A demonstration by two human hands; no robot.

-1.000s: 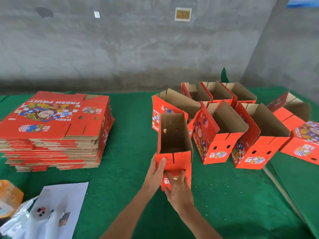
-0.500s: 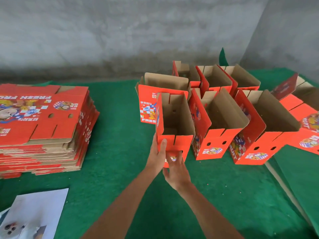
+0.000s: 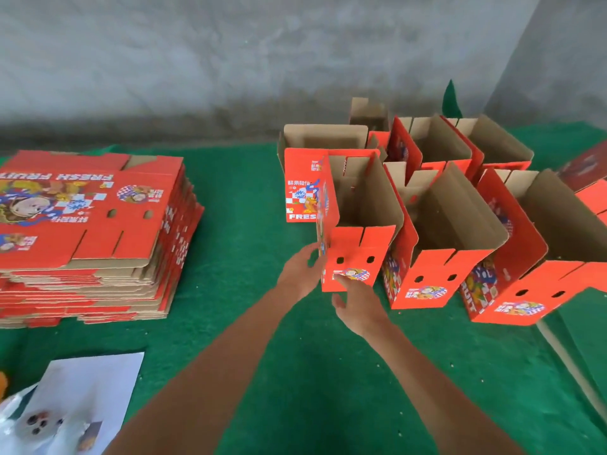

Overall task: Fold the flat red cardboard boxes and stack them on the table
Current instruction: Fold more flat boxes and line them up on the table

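Placing step: folded box [image 3: 358,224] stands on the table [image 3: 249,224] beside its row, left hand [image 3: 300,274] and right hand [image 3: 358,300] touching it, fingers loosely spread; next, take a blank from the flat stack [image 3: 88,224].

— Where's the folded box [image 3: 359,224] I just made?

— Upright and open-topped on the green tabletop [image 3: 249,244], leftmost in the near row of red folded boxes [image 3: 460,224], touching its neighbour.

— And my flat boxes [image 3: 88,231]?

— A tall, neat stack well to the left, printed side up.
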